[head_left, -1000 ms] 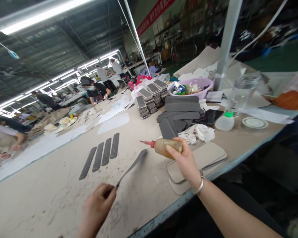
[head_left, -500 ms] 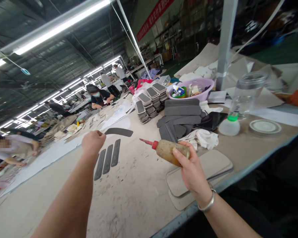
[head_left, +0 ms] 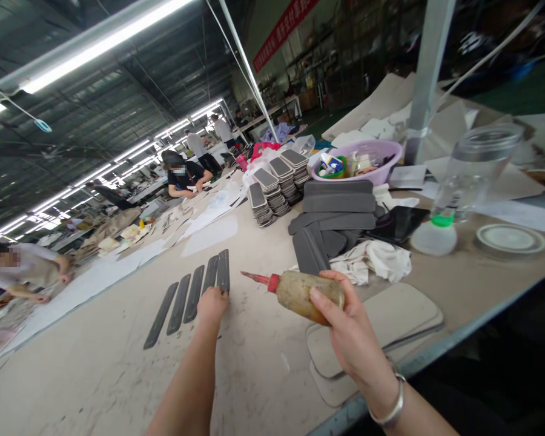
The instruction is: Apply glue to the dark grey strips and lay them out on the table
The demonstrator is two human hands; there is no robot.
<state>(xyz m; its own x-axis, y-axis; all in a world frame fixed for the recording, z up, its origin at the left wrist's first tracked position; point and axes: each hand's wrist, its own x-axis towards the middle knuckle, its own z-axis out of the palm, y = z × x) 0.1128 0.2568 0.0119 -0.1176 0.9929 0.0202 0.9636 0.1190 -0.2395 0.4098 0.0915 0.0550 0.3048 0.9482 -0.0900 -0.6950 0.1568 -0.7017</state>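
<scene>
My left hand is closed at the near end of a dark grey strip, the rightmost in a row lying side by side on the table. Left of it are several similar strips, among them a grey strip at the far left end of the row. My right hand is wrapped round a squeeze bottle with a stained, yellowish body. Its red nozzle points left, above the table. Beneath the right hand lie stacked beige rounded panels, partly covered by it.
Stacks of grey-topped pieces stand at the back, beside loose dark grey panels. A white cloth, a purple basin, a clear jar and a lid are on the right. A metal post rises behind. Co-workers are at the left.
My left hand has come right and nearer, bringing the dark strip from behind the row to its right end. My right hand still holds the bottle, shifted slightly left and down.
</scene>
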